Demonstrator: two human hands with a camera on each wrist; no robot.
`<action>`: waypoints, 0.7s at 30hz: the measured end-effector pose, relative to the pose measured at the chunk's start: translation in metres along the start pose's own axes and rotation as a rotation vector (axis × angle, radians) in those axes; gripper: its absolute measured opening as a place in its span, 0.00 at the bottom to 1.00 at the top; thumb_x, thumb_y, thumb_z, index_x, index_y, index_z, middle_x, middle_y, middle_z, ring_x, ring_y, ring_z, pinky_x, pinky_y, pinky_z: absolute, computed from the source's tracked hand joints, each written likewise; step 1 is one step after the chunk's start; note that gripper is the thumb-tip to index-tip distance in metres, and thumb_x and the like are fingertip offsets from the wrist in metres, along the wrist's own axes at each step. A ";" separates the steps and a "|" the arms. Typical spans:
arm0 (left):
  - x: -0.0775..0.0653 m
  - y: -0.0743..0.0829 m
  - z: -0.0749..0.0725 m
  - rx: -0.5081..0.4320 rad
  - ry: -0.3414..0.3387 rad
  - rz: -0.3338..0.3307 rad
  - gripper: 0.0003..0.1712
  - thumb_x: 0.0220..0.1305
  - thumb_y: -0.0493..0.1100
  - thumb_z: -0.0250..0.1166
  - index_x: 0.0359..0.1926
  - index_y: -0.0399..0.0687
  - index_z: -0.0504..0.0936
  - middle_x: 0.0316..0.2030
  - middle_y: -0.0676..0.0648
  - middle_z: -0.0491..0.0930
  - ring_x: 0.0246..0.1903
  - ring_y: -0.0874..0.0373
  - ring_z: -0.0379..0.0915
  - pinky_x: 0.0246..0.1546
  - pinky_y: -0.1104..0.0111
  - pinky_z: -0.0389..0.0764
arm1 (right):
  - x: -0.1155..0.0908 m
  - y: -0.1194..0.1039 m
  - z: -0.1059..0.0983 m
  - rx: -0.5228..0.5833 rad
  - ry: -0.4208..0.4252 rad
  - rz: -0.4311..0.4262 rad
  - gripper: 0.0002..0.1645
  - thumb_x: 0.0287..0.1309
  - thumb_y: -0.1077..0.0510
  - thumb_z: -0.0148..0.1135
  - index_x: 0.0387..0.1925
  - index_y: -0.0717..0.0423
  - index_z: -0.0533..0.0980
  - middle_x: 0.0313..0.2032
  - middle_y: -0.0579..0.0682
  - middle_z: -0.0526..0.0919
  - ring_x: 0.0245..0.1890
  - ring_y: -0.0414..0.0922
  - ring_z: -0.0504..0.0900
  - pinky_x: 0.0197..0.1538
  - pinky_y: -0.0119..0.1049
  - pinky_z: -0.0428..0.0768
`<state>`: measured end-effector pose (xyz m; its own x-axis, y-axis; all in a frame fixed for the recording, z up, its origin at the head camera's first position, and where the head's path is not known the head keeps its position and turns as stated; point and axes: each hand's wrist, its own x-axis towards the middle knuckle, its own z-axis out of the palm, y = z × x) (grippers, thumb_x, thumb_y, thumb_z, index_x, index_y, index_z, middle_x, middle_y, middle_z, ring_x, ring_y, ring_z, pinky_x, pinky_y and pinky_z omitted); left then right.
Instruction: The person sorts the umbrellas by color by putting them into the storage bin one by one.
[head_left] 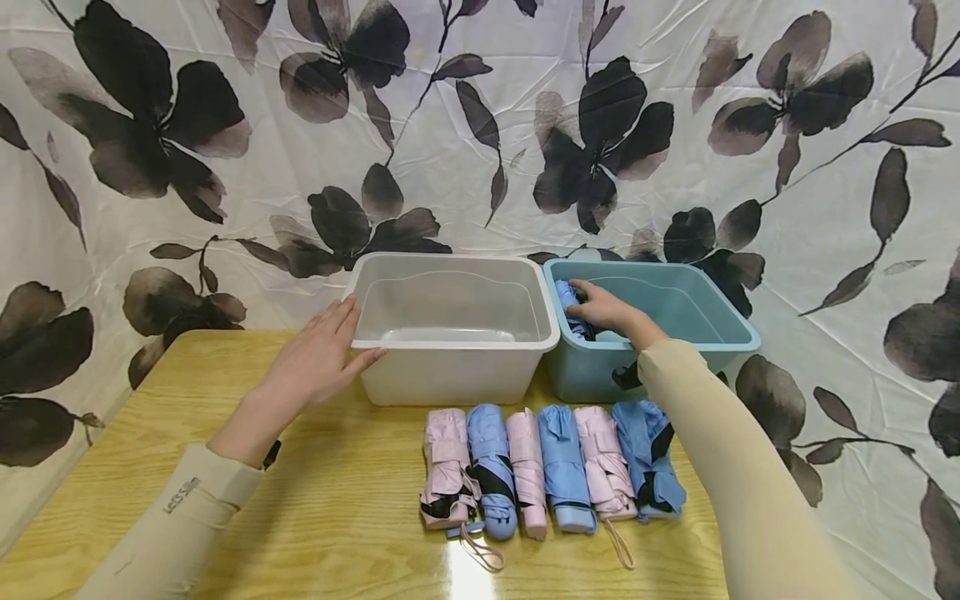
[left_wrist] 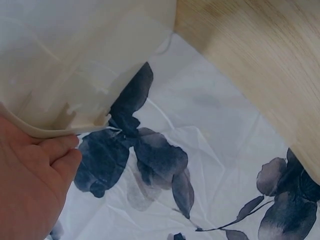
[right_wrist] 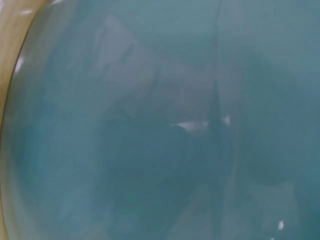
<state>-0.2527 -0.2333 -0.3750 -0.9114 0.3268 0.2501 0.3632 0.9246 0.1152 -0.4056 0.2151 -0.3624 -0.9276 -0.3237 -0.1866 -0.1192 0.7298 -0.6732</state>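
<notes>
My left hand (head_left: 318,354) rests on the left rim of a white plastic bin (head_left: 450,375), fingers extended and thumb near the front corner. The left wrist view shows this hand (left_wrist: 35,175) against the bin's rim (left_wrist: 60,132). Inside the left end of a blue-green bin (head_left: 660,296), my right hand (head_left: 606,308) holds a folded blue umbrella (head_left: 567,302); its lower part is hidden by the bin wall. Only the blue-green bin's wall (right_wrist: 150,150) fills most of the right wrist view, so neither hand nor umbrella appears there.
In front of the bins lies a row of folded umbrellas, pink (head_left: 448,458) and blue (head_left: 566,467) alternating, some with wrist straps (head_left: 480,550). The bins stand side by side on a wooden table (head_left: 315,500). A floral cloth (head_left: 465,167) hangs right behind them.
</notes>
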 end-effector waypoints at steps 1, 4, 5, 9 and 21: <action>0.000 0.000 0.000 -0.002 -0.003 0.000 0.51 0.80 0.64 0.51 0.78 0.23 0.52 0.79 0.27 0.47 0.79 0.31 0.42 0.80 0.44 0.47 | 0.001 0.001 0.001 -0.004 -0.011 -0.003 0.46 0.74 0.56 0.52 0.84 0.57 0.43 0.79 0.70 0.49 0.77 0.66 0.55 0.74 0.63 0.66; 0.000 0.001 -0.001 -0.008 -0.009 0.001 0.51 0.80 0.64 0.50 0.78 0.23 0.51 0.79 0.27 0.47 0.79 0.31 0.41 0.79 0.43 0.47 | 0.004 0.004 0.003 -0.075 -0.035 -0.028 0.45 0.74 0.57 0.52 0.83 0.57 0.45 0.80 0.69 0.49 0.78 0.65 0.53 0.76 0.61 0.62; 0.000 0.001 -0.001 -0.009 -0.011 0.001 0.51 0.80 0.65 0.50 0.78 0.23 0.51 0.79 0.27 0.47 0.79 0.31 0.41 0.79 0.43 0.47 | 0.005 0.005 0.004 -0.097 -0.046 -0.036 0.44 0.74 0.58 0.52 0.83 0.58 0.46 0.80 0.69 0.49 0.78 0.64 0.53 0.76 0.61 0.61; 0.000 0.001 -0.002 -0.007 -0.015 0.000 0.51 0.80 0.65 0.49 0.78 0.24 0.51 0.80 0.27 0.46 0.79 0.32 0.41 0.79 0.43 0.47 | 0.009 0.004 0.006 -0.177 -0.094 -0.049 0.41 0.75 0.57 0.52 0.82 0.61 0.49 0.79 0.69 0.53 0.77 0.64 0.55 0.78 0.59 0.59; -0.002 0.002 -0.001 -0.019 -0.015 0.000 0.52 0.79 0.66 0.49 0.79 0.24 0.50 0.80 0.28 0.46 0.79 0.31 0.40 0.79 0.43 0.46 | 0.005 0.006 0.007 -0.268 -0.303 -0.042 0.39 0.66 0.66 0.47 0.78 0.69 0.57 0.75 0.70 0.62 0.70 0.61 0.64 0.73 0.53 0.67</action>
<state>-0.2504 -0.2323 -0.3741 -0.9143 0.3297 0.2352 0.3664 0.9209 0.1331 -0.4089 0.2134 -0.3720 -0.7782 -0.4903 -0.3924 -0.2800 0.8302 -0.4820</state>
